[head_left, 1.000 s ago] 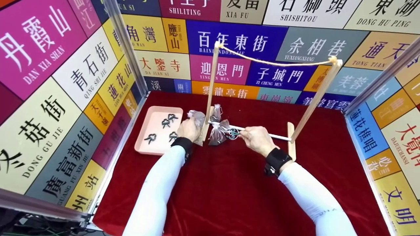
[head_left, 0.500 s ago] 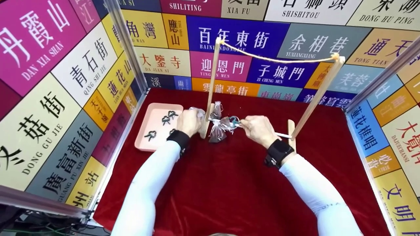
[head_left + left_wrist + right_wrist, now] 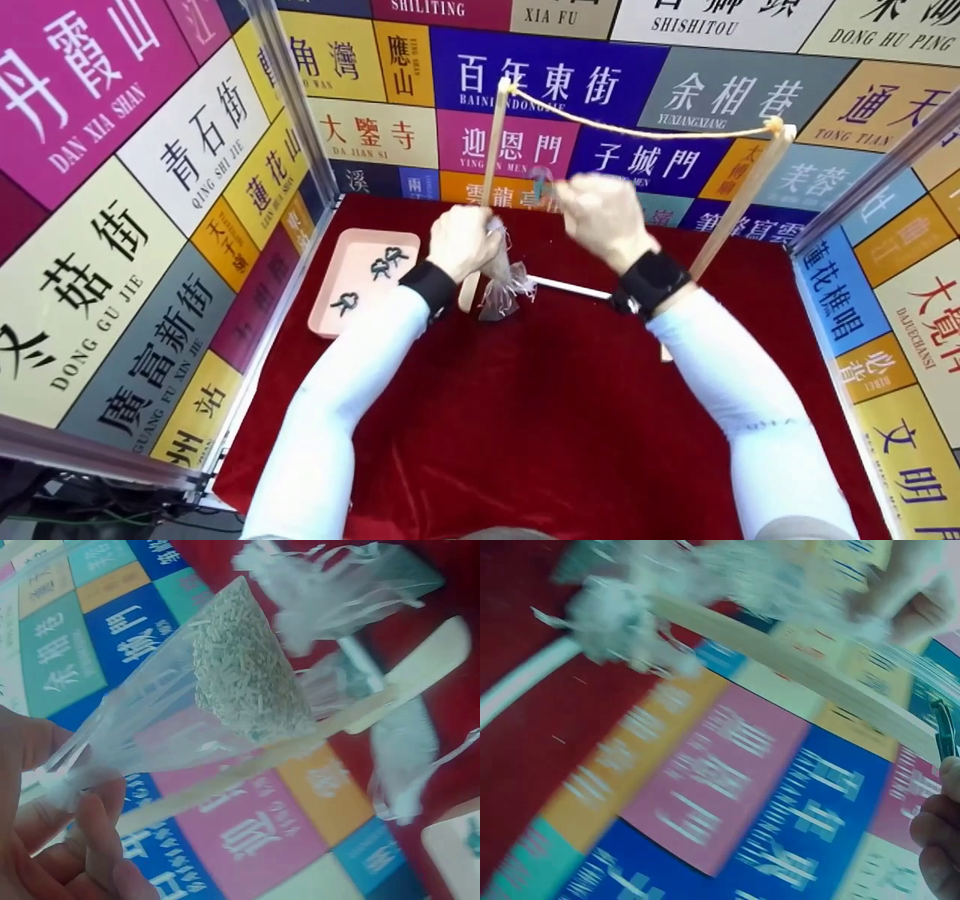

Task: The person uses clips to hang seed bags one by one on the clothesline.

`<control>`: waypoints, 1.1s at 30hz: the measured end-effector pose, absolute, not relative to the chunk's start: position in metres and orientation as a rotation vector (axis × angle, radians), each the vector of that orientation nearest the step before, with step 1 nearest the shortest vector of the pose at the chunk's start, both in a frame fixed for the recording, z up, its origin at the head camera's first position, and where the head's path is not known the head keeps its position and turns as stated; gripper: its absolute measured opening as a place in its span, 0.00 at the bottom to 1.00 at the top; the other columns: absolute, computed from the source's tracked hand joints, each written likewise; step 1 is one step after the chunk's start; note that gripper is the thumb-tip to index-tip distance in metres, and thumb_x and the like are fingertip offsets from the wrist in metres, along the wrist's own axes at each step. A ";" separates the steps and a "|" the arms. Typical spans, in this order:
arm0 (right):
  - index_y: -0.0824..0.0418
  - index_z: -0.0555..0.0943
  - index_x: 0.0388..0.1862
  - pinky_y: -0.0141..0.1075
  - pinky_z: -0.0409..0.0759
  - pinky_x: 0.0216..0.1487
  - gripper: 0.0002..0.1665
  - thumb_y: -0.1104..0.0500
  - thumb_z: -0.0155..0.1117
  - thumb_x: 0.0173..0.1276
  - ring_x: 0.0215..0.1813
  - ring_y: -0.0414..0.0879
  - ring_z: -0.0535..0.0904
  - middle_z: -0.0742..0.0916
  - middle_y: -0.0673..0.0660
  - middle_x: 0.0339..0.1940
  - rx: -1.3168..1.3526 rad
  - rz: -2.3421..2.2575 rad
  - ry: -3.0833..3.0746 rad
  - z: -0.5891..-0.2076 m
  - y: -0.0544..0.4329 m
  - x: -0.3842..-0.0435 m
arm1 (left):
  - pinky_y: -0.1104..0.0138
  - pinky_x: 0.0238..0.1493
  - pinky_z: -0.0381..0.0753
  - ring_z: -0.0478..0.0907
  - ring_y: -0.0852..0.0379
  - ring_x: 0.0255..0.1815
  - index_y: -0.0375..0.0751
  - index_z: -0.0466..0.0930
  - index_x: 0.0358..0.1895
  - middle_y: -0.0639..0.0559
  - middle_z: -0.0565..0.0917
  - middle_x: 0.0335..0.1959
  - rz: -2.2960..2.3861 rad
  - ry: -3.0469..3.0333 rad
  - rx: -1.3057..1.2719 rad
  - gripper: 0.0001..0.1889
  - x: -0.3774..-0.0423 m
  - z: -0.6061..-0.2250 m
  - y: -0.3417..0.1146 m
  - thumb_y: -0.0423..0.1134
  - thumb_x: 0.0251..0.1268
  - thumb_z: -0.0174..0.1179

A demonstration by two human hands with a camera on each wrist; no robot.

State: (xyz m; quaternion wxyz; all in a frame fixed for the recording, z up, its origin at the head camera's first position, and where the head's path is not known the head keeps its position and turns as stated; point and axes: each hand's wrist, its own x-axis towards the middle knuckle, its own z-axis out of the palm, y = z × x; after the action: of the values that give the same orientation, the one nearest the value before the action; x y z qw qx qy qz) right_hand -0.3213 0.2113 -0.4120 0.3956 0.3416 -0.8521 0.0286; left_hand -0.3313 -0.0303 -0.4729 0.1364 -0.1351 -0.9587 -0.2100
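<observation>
My left hand [image 3: 461, 244] pinches the gathered neck of a sheer mesh sachet [image 3: 244, 667], which hangs beside the left wooden post [image 3: 493, 150], its bottom packed with pale granules. Raised to the right of that post, my right hand [image 3: 604, 217] is blurred by motion. Between its thumb and fingers it grips a small dark green clip [image 3: 945, 727], which sticks out toward the post. A light rope [image 3: 637, 133] sags from this post's top to the top of the right wooden post [image 3: 742, 199]. Other sheer sachets [image 3: 501, 300] lie at the left post's foot.
A white rod [image 3: 570, 286] runs low between the posts, partly hidden by my right wrist. Left of the stand, a pink tray [image 3: 326, 300] bears several dark green clips [image 3: 345, 303]. Walls with coloured lettered panels close in the red cloth [image 3: 562, 420].
Both hands have risen: the left lifts the sachet from beside the left post's foot, and the right carries the green clip up from near the white rod. The camera view has shifted slightly.
</observation>
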 end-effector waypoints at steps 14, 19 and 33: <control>0.70 0.84 0.30 0.64 0.84 0.27 0.19 0.61 0.60 0.83 0.24 0.67 0.82 0.82 0.64 0.23 0.714 0.043 -2.266 -0.332 0.208 -0.366 | 0.49 0.39 0.93 0.94 0.43 0.40 0.46 0.95 0.40 0.46 0.95 0.39 -0.325 -2.691 -0.313 0.17 -0.347 -0.419 0.003 0.44 0.83 0.56; 0.70 0.87 0.30 0.70 0.86 0.35 0.19 0.60 0.62 0.81 0.31 0.73 0.87 0.88 0.66 0.27 0.723 0.071 -2.504 -0.327 0.211 -0.370 | 0.49 0.38 0.94 0.95 0.43 0.39 0.46 0.96 0.46 0.44 0.97 0.40 -0.349 -2.685 -0.300 0.16 -0.356 -0.404 0.005 0.42 0.83 0.56; 0.60 0.96 0.51 0.69 0.88 0.49 0.15 0.64 0.66 0.75 0.46 0.71 0.91 0.97 0.65 0.42 0.806 0.075 -2.723 -0.314 0.203 -0.373 | 0.49 0.49 0.96 0.96 0.41 0.48 0.51 0.97 0.50 0.47 0.98 0.46 -0.444 -2.684 -0.344 0.16 -0.373 -0.362 0.017 0.41 0.88 0.56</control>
State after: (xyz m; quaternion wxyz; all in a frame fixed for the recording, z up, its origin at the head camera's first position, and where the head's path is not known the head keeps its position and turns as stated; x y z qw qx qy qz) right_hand -0.3731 0.2031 -0.3140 0.1499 0.2804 -0.9478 0.0263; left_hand -0.3731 0.0168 -0.3620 0.1985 -0.1230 -0.9593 -0.1586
